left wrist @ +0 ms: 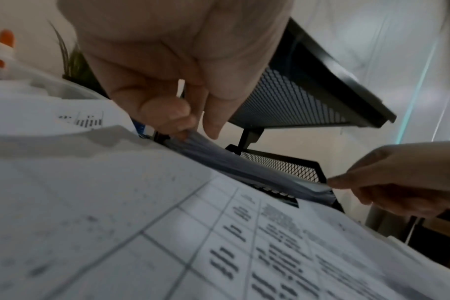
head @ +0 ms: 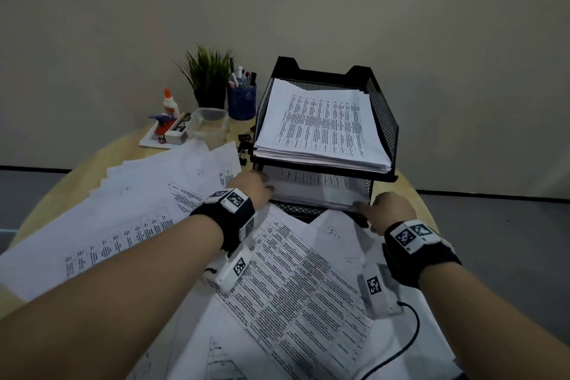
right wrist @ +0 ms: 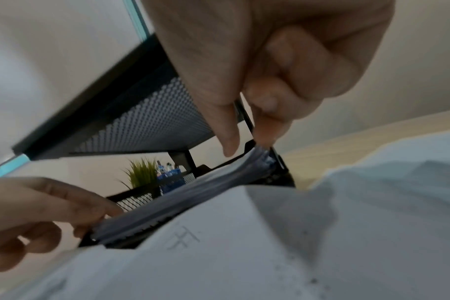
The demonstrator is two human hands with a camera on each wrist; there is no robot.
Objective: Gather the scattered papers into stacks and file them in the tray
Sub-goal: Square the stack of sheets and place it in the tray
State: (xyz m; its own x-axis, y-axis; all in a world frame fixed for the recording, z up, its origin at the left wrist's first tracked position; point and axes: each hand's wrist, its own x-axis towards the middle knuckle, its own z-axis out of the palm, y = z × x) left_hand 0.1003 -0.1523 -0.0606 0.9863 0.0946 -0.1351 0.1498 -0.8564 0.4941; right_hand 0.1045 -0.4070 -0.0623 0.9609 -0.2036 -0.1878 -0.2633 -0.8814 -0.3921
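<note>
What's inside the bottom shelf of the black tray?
A paper stack, gripped at its front corners by the left hand and right hand. The top shelf hides its back.

Tray [head: 382, 120] showing black metal mesh, matt frame. Papers [head: 320, 129] looking matt white, printed, smooth. Counter [head: 92, 176] appearing pale wood-look, smooth. Pen cup [head: 242, 102] showing blue mesh. Box [head: 209, 123] looking clear plastic, slightly glossy.

We see a black mesh two-tier tray [head: 382, 120]; its upper tier holds a thick stack of printed sheets [head: 320, 129], and a second stack [head: 317, 191] sits partway in the lower tier, its near edge sticking out. Loose printed papers [head: 296, 281] lie overlapping before it
</note>
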